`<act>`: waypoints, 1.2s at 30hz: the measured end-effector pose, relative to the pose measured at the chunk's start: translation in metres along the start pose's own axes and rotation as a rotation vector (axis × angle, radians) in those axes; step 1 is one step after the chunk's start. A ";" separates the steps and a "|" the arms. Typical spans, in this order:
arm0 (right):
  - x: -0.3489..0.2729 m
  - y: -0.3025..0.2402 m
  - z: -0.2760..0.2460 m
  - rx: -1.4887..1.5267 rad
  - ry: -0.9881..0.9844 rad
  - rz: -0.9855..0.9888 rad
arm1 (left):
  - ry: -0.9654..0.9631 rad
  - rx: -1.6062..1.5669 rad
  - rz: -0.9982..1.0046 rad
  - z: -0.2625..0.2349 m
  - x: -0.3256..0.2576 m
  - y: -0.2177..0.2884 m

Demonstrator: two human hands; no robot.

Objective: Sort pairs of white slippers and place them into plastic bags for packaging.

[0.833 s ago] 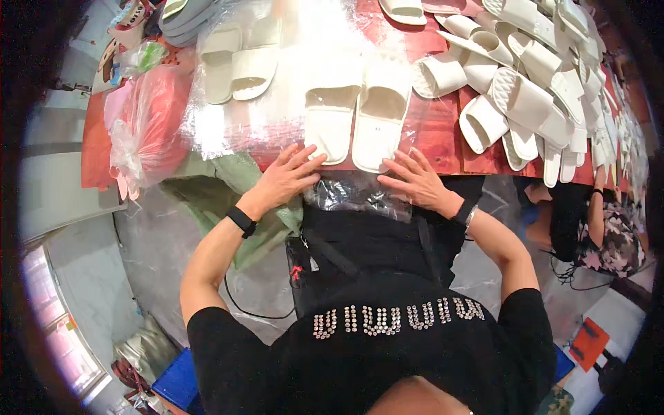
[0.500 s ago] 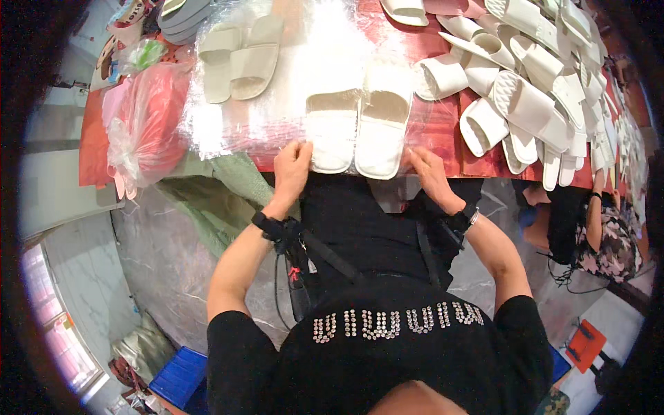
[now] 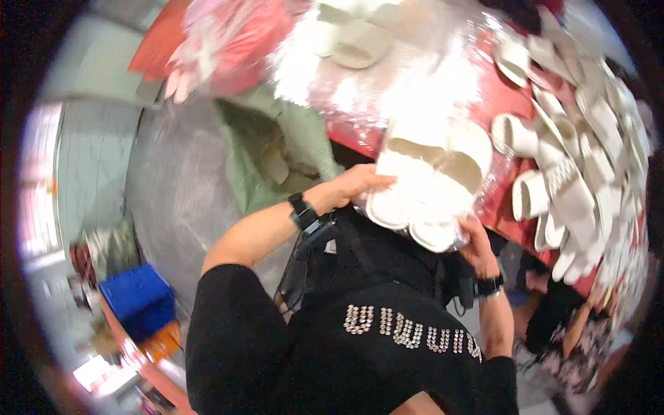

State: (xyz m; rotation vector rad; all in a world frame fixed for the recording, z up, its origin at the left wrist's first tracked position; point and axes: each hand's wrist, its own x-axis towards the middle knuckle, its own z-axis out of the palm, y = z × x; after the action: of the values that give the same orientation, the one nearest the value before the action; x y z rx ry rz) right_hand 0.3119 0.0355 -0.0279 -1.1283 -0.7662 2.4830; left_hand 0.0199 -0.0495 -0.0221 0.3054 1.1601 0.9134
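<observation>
A pair of white slippers (image 3: 432,183) lies side by side, tilted over the near edge of the table. Clear plastic seems to wrap them. On the left side, my left hand (image 3: 356,185) is closed on the pair, thumb on top. My right hand (image 3: 477,245) grips their right side close to the toes, its fingers partly hidden. Farther off, another pale pair of slippers (image 3: 356,43) rests on shiny clear plastic sheets (image 3: 297,72).
Below the table's left part, a green sack (image 3: 242,131) gapes, a pale slipper (image 3: 275,162) inside. A pink plastic bag (image 3: 238,48) sits at the far left. Many loose white slippers (image 3: 570,187) heap on the right, near another person (image 3: 570,356). A blue bin (image 3: 138,301) stands lower left.
My hands have closed on the white slippers and drawn them toward me, partly off the table edge. The view has swung left, showing the inside of the green sack.
</observation>
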 end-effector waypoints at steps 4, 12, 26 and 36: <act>-0.016 0.002 0.026 -0.254 -0.054 -0.033 | -0.071 -0.025 0.154 -0.009 -0.036 -0.008; 0.029 -0.015 0.149 -0.714 -0.741 0.228 | 0.057 -0.405 0.309 -0.115 -0.168 -0.014; 0.140 0.091 0.181 -1.440 -0.466 -0.374 | 0.476 -0.254 0.128 -0.257 -0.181 -0.060; 0.137 0.068 0.160 -1.210 -0.403 -0.128 | 0.671 0.123 0.330 -0.270 0.122 -0.092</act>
State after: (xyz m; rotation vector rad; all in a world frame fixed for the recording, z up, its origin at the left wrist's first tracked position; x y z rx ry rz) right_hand 0.0976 -0.0090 -0.0628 -0.7499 -2.5323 2.0393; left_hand -0.1636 -0.0780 -0.2707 0.3043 1.8229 1.2888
